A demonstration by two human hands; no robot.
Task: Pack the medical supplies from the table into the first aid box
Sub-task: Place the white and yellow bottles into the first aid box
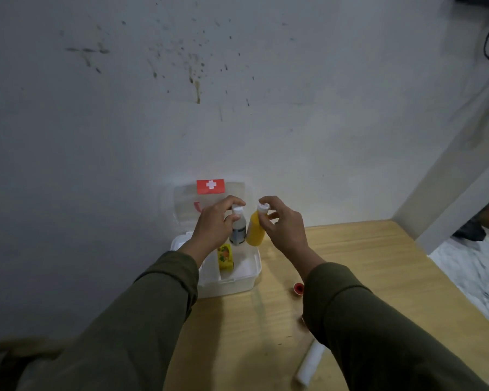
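- Head view: left hand [213,224] grips a clear bottle [238,231] by its neck; right hand [283,224] grips a yellow bottle [255,230].
- Both bottles are held above the open white box [239,280] on the bench [378,266].
- A yellow packet [225,256] stands inside.
- A red-capped item [298,288] and a white roll [311,361] lie on the bench.

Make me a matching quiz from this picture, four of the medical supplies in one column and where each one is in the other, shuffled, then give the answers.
Things:
1. clear bottle
2. yellow bottle
3. small yellow box
4. white roll

Places:
A. lying on the table, near the right sleeve
B. held by the right hand over the first aid box
C. inside the first aid box
D. held by the left hand over the first aid box

Pairs: 1-D, 2-B, 3-C, 4-A
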